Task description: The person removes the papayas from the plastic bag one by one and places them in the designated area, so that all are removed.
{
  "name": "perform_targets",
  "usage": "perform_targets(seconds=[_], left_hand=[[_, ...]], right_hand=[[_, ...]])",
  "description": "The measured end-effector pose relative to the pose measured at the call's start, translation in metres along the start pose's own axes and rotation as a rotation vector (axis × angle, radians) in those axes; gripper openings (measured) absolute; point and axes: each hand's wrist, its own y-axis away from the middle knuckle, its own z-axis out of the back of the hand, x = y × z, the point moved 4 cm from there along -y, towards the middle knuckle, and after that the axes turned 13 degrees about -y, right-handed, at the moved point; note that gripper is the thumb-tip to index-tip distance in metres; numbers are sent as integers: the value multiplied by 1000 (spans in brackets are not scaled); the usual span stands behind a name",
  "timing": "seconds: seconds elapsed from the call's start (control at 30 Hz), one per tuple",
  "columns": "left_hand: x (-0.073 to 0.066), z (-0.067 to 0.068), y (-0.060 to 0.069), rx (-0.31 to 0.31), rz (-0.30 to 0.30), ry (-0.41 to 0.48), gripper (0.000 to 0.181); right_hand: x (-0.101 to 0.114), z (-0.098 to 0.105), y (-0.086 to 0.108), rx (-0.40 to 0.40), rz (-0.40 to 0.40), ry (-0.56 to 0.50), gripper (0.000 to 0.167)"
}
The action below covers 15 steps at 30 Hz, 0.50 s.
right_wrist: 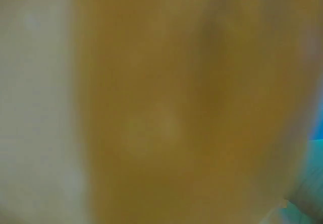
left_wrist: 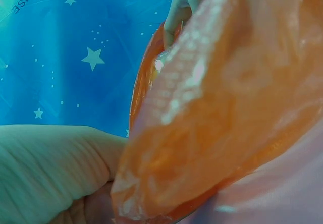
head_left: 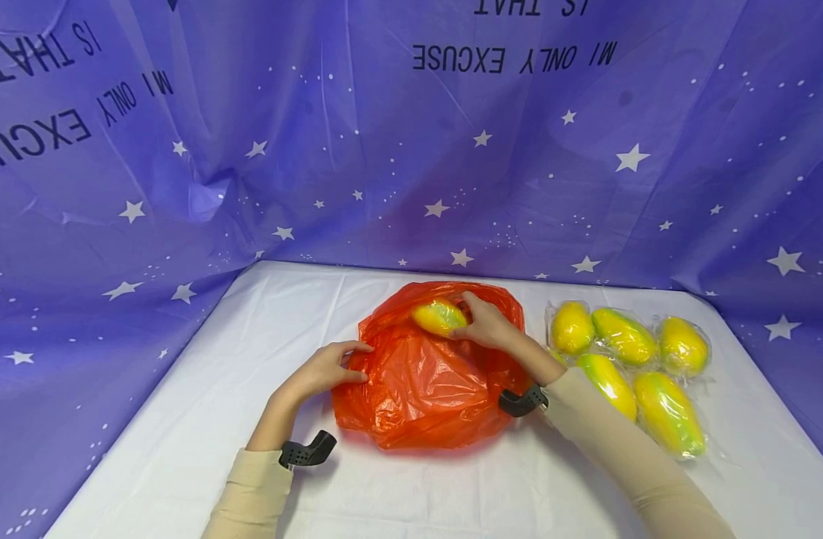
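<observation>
A red plastic bag [head_left: 425, 389] lies on the table with its mouth spread toward the far side. My right hand [head_left: 487, 323] grips a yellow-green mango [head_left: 438, 317] in clear wrap, at the far inner side of the bag's mouth. At the bag's left edge, my left hand [head_left: 329, 367] pinches the plastic between thumb and fingers. The left wrist view shows that thumb against the bag's rim, with the bag hiding most of the mango. Blurred bag plastic [right_wrist: 151, 108] covers most of the right wrist view.
Several wrapped mangoes [head_left: 625, 337] lie in a group on the table's right side, partly behind my right forearm. A white cloth covers the table [head_left: 304, 307]. A purple star-print curtain [head_left: 384, 150] hangs behind and to the left.
</observation>
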Motion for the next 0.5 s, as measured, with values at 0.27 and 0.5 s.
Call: perform_targets(seconds=[0.27,0.5], left_hand=[[-2,0,0,6,-14,9,45],[-1,0,0,6,-7,14,45]], right_hand=[[0,0,4,12,9,-57,54],[0,0,10,35,47,-114,55]])
